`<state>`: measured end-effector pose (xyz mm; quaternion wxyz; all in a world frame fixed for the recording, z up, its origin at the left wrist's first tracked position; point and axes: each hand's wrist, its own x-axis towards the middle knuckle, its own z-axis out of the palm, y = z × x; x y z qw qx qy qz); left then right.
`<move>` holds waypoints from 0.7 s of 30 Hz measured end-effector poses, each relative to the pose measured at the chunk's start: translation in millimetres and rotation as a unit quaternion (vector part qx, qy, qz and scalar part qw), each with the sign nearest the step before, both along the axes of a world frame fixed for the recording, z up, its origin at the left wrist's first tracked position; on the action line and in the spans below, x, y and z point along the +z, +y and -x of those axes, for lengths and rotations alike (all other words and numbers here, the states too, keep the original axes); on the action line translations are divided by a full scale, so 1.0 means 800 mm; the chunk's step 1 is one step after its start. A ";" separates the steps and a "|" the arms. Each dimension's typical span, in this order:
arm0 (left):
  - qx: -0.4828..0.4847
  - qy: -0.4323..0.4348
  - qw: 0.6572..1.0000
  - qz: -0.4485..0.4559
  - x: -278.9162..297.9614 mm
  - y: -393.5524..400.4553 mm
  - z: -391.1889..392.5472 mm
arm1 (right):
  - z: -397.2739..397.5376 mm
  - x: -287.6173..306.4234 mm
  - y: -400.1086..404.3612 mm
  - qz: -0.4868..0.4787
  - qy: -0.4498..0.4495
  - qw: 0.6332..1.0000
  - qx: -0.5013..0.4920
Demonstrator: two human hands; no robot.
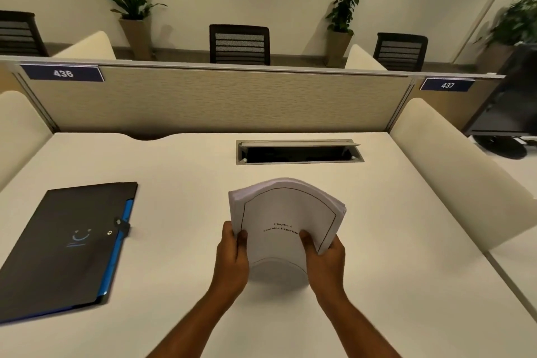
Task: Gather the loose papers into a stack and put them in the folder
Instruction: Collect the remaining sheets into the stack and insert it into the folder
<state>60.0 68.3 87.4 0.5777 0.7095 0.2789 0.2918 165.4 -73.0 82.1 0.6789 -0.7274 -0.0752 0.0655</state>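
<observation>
Gripping a thick stack of papers [286, 221] by its two side edges above a white desk [377, 241]: left hand [232, 259] curling round the left edge with the thumb on the front sheet, right hand [325, 256] doing likewise on the right edge. Bowing upward in the middle between the hands, top sheet facing the camera and showing a thin border line with small centred print, partly blurred. Lying closed and flat on the desk well to the left of the hands, apart from the stack: a dark folder [64, 247] with a blue edge. Sitting open in the desk beyond the papers: a cable hatch [299, 151], in front of a beige divider panel [218, 99] bearing number plates 436 and 437.
</observation>
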 end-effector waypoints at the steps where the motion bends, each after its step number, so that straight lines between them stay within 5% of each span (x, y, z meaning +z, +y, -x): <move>1: 0.006 -0.001 1.000 -0.004 0.000 -0.003 0.000 | -0.001 0.000 0.001 -0.002 -0.004 1.000 -0.008; 9: -0.005 0.107 0.994 -0.001 -0.046 -0.016 0.010 | -0.002 -0.047 -0.010 0.051 0.058 0.997 0.008; 21: -0.028 0.142 0.988 0.053 -0.033 -0.010 -0.002 | -0.020 -0.036 -0.026 0.124 0.009 0.992 0.020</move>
